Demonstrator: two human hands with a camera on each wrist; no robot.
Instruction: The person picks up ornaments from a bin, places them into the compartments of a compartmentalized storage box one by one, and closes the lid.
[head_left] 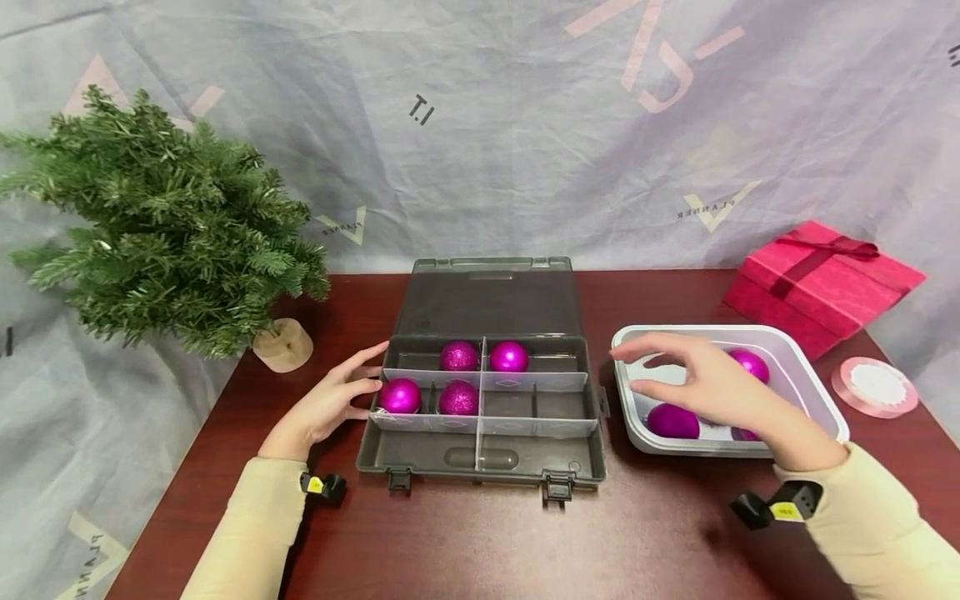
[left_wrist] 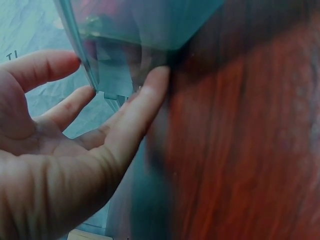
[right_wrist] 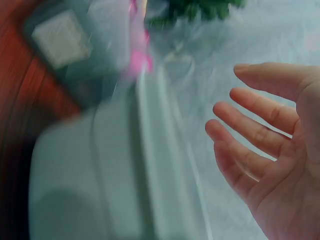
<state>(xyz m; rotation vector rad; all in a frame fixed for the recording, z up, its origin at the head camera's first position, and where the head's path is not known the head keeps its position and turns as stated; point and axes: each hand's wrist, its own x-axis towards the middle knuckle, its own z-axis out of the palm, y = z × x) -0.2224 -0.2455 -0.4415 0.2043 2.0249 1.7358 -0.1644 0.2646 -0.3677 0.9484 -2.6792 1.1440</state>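
A grey plastic compartment box (head_left: 540, 450) lies with its lid (head_left: 487, 300) folded back. Its back row holds a glittery magenta bauble (head_left: 458, 357) and a shiny bauble (head_left: 509, 357); the middle row's left side holds another shiny bauble (head_left: 401, 396) and a glittery bauble (head_left: 458, 398). My left hand (head_left: 330, 406) rests its fingertips on the box's left side. Over the white tub (head_left: 637, 439) hovers my right hand (head_left: 712, 379), fingers parted and holding nothing. Magenta baubles (head_left: 672, 422) lie in the tub, partly hidden by that hand.
A small artificial fir tree (head_left: 172, 225) with a wooden base (head_left: 282, 345) stands at the left. Behind the tub on the right sits a red gift box (head_left: 817, 283) with a dark bow. A pink ribbon roll (head_left: 874, 387) lies at the table's right edge.
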